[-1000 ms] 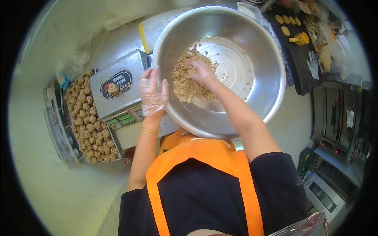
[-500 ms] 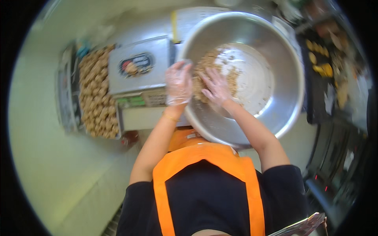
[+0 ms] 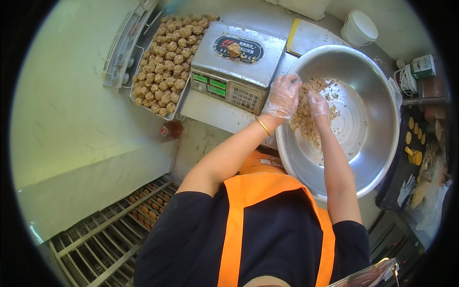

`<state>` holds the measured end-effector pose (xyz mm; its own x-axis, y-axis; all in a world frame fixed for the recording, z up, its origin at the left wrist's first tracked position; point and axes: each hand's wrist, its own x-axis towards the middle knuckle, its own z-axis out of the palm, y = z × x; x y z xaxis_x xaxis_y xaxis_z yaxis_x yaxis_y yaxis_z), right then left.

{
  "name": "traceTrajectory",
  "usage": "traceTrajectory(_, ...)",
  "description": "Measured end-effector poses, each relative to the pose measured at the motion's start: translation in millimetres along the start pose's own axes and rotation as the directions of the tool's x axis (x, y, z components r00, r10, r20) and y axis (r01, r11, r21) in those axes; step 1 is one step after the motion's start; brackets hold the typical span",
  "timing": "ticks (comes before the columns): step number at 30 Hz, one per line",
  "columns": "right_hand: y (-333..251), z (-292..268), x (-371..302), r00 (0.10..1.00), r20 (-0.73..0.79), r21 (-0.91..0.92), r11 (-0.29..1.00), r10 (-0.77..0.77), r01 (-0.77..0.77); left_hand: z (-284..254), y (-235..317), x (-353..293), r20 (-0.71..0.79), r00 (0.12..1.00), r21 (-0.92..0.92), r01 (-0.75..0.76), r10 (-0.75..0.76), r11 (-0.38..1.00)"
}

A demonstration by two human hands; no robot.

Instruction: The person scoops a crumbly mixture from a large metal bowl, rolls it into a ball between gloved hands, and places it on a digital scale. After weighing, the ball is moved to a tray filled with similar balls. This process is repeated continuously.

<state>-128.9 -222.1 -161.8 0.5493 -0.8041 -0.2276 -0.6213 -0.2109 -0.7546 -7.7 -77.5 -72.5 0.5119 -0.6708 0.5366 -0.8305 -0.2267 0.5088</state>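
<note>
My left hand [image 3: 285, 95], in a clear plastic glove, is at the left rim of a large steel basin [image 3: 380, 158]. Its fingers are curled over; what they hold is hidden. Inside the basin, my gloved right hand [image 3: 317, 104] reaches into a brown crumbly mixture [image 3: 304, 120], fingers drawn together on some of it. To the left stands a digital scale [image 3: 272, 45] with a single lumpy ball [image 3: 234, 49] on its platform. Beyond the scale, many similar balls [image 3: 167, 67] are piled in a metal tray [image 3: 172, 113].
A white tub [image 3: 359, 28] and a yellow-edged board [image 3: 313, 39] sit behind the basin. On the right, a dark tray [image 3: 399, 167] bears small round moulds and a yellow cup [image 3: 414, 156]. A slatted rack [image 3: 103, 244] stands lower left, near a red-brown bottle [image 3: 172, 129].
The view has swung left, so the scene sits farther right. My right hand has gone from spread flat on the mixture to fingers gathered in it. My left hand remains curled by the rim.
</note>
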Motion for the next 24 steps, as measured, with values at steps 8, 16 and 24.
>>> traceTrajectory(8, -10.4, -34.2, -58.4, 0.845, 0.256, 0.841, 0.323, 0.47, -0.435, -9.8, 43.8, -21.9, 0.113, 0.994, -0.13, 0.01, 0.005, 0.991)
traceTrajectory(16, -38.8, -104.7, -112.0, 0.901, 0.429, 0.752, -0.529, -0.061, -0.394, 7.9, 82.6, -12.1, 0.32, 0.898, -0.349, -0.184, 0.301, 0.919)
traceTrajectory(24, -22.9, -126.5, -114.7, 0.876, 0.393, 0.918, -0.166, 0.278, -0.36, 8.3, 93.2, 21.9, 0.468, 0.79, -0.549, -0.092, 0.397, 0.831)
